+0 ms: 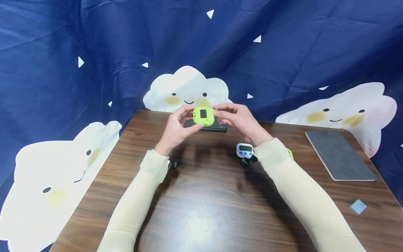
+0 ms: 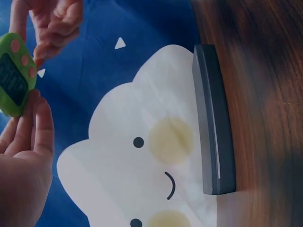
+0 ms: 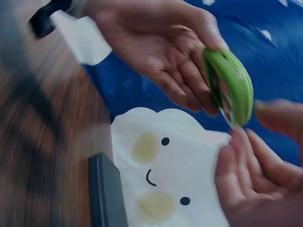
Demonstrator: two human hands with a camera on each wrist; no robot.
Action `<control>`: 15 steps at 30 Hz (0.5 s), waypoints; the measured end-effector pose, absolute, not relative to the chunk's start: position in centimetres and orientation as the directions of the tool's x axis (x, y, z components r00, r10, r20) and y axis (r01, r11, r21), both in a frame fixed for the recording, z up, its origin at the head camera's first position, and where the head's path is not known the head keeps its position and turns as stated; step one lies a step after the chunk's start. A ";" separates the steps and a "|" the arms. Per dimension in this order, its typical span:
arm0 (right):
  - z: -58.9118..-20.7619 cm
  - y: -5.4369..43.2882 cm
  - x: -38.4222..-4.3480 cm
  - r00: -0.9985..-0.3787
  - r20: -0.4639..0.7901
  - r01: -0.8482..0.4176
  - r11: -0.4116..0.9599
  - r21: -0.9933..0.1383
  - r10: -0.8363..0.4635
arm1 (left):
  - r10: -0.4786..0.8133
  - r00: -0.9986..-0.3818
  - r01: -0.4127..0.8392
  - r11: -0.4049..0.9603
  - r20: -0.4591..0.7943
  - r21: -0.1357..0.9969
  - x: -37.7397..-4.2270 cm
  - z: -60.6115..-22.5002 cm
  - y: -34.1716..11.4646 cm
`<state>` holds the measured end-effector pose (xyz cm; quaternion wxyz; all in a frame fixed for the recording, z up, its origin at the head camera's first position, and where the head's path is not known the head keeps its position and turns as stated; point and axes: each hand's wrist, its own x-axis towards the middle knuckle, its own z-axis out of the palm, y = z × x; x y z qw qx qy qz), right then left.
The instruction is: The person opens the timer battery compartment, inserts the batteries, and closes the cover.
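Observation:
A lime-green digital timer (image 1: 203, 116) is held up above the far part of the table, its back with a dark rectangle facing the head view. Pink buttons and a display show on its front in the left wrist view. My left hand (image 1: 181, 127) grips the timer by its left side, thumb at the lower edge. At the opposite side is my right hand (image 1: 239, 120), fingertips at the timer's edge; in the blurred right wrist view its thumb stands slightly apart from the green case. A white timer (image 1: 245, 150) with blue buttons stands below the right hand.
A dark flat box (image 1: 215, 128) lies behind the hands at the table's back edge. To the right are a grey notebook (image 1: 341, 155) and a light-blue square (image 1: 358, 206). Part of a lime-green object (image 1: 290, 154) shows past the right sleeve. A blue cloud-patterned curtain (image 1: 201, 35) hangs behind.

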<state>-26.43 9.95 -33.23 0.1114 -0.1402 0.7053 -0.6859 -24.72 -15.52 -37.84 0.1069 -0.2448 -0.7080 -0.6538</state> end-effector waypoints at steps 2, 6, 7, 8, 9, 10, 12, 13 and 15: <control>-33.2 9.7 -25.8 -0.946 0.158 -0.202 0.137 -0.970 -0.282 | 0.188 -0.867 0.474 0.030 0.461 0.880 -24.8 -38.0 -15.5; -33.1 9.0 -24.0 -0.871 0.404 -0.486 0.366 -0.794 -0.280 | 0.167 -0.877 0.460 0.027 0.450 0.887 -24.9 -38.2 -15.6; -33.0 8.7 -23.6 -0.840 0.450 -0.540 0.393 -0.744 -0.304 | 0.167 -0.876 0.463 0.025 0.453 0.886 -24.9 -38.2 -15.6; -32.8 8.5 -23.3 -0.810 0.488 -0.585 0.414 -0.697 -0.325 | 0.168 -0.873 0.467 0.025 0.457 0.884 -25.0 -38.2 -15.6; -32.7 8.3 -23.1 -0.784 0.518 -0.621 0.432 -0.654 -0.342 | 0.168 -0.871 0.472 0.026 0.462 0.881 -25.0 -38.2 -15.6; -32.6 8.1 -22.9 -0.762 0.542 -0.648 0.442 -0.620 -0.356 | 0.167 -0.868 0.477 0.024 0.467 0.879 -25.0 -38.1 -15.6; -32.5 7.7 -22.7 -0.735 0.569 -0.676 0.453 -0.581 -0.368 | 0.167 -0.865 0.482 0.022 0.472 0.876 -25.0 -38.1 -15.5; -32.5 7.7 -22.6 -0.730 0.575 -0.681 0.459 -0.571 -0.368 | 0.167 -0.865 0.482 0.018 0.473 0.876 -24.9 -38.0 -15.4; -32.6 7.6 -22.5 -0.729 0.579 -0.681 0.470 -0.562 -0.365 | 0.170 -0.869 0.473 0.010 0.465 0.881 -24.8 -38.0 -15.3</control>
